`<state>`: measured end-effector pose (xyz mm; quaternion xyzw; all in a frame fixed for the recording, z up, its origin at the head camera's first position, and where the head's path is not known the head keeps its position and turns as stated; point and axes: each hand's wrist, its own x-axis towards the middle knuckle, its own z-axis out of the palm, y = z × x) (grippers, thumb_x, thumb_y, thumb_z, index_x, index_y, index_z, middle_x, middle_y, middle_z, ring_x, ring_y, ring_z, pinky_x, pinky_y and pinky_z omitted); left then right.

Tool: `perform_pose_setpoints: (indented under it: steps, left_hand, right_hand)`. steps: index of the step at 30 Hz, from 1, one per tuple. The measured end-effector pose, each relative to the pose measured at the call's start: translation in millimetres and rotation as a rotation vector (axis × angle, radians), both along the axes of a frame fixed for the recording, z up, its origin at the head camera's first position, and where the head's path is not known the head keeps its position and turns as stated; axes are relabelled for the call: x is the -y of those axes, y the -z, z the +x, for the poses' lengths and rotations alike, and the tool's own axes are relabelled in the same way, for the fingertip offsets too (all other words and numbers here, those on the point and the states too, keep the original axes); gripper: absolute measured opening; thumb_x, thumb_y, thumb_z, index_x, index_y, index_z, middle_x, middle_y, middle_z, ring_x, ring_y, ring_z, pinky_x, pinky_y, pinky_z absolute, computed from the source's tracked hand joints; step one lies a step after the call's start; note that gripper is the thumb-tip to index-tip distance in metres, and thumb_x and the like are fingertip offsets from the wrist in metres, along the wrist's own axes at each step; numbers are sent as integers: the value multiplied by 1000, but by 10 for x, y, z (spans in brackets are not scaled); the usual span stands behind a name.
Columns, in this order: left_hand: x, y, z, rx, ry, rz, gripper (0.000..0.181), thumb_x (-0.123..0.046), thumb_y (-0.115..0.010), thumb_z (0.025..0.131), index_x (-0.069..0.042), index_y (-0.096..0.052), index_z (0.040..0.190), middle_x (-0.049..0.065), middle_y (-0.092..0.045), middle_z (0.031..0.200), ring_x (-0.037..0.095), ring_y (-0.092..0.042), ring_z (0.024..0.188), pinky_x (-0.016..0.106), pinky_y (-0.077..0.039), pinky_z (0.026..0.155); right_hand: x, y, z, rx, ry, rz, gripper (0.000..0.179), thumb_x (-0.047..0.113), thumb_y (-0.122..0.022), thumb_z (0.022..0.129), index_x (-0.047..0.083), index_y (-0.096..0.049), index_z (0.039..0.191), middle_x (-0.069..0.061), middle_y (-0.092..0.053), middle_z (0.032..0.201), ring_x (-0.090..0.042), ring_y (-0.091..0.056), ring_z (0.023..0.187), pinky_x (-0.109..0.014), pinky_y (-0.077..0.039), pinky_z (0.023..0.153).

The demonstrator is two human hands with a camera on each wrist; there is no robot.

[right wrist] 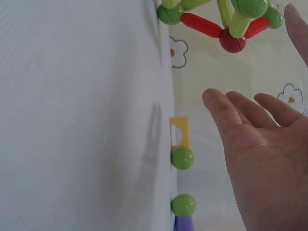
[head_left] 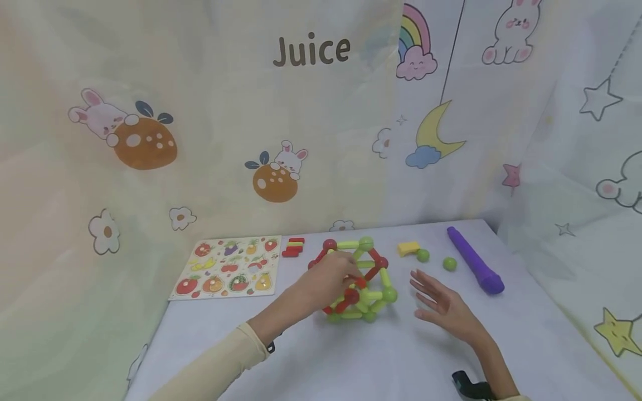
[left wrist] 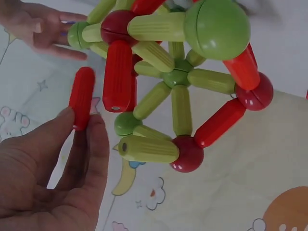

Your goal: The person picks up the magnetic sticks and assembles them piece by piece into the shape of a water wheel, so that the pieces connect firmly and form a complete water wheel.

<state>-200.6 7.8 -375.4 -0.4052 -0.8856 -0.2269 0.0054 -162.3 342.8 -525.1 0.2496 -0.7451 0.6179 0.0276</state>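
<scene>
My left hand [head_left: 326,281] pinches a red magnetic rod [left wrist: 83,98] between thumb and fingers, over the near side of a frame of magnetic rods and balls [left wrist: 182,110]. That frame, built of red and yellow-green rods with red and green balls, stands on the table. In the left wrist view the held rod is apart from it, beside another red rod [left wrist: 118,77] that hangs from a red ball. The head view has the hand covering part of the frame. My right hand [head_left: 446,309] hovers to the right of the frame, fingers extended, holding nothing.
Back left lies a fruit puzzle board [head_left: 225,267], with several short rods [head_left: 293,248] beside it. A yellow block [head_left: 408,248], two loose green balls [head_left: 450,264] and a purple stick [head_left: 473,259] lie at the back right. A printed curtain [head_left: 321,122] hangs behind the table.
</scene>
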Motion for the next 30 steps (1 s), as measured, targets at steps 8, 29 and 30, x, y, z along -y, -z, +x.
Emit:
perform_pose_setpoints:
  steps: [8, 29, 30]
  left_hand:
    - [-173, 0, -3, -17, -7, -234, 21, -8, -90, 88, -12, -86, 108, 2, -70, 105, 11, -59, 95, 13, -57, 69]
    - [-258, 105, -26, 8, 12, -99, 38, -11, -84, 95, -11, -77, 133, 3, -79, 122, 9, -70, 100, 9, -54, 78]
    - [-263, 126, -31, 4, 16, -73, 39, -11, -84, 95, -10, -77, 133, 3, -79, 122, 9, -71, 101, 9, -54, 79]
  right_hand:
    - [-5, 22, 26, 36, 31, 7, 84, -13, -70, 97, -4, -25, 168, 8, -42, 167, -2, -47, 149, -24, -47, 111]
    - [36, 26, -12, 56, 34, 25, 83, -11, -70, 98, -2, -25, 168, -16, -36, 172, -1, -47, 148, -23, -47, 110]
    - [39, 25, -15, 58, 33, 24, 83, -11, -70, 98, -2, -25, 168, -15, -37, 172, -1, -47, 148, -22, -47, 110]
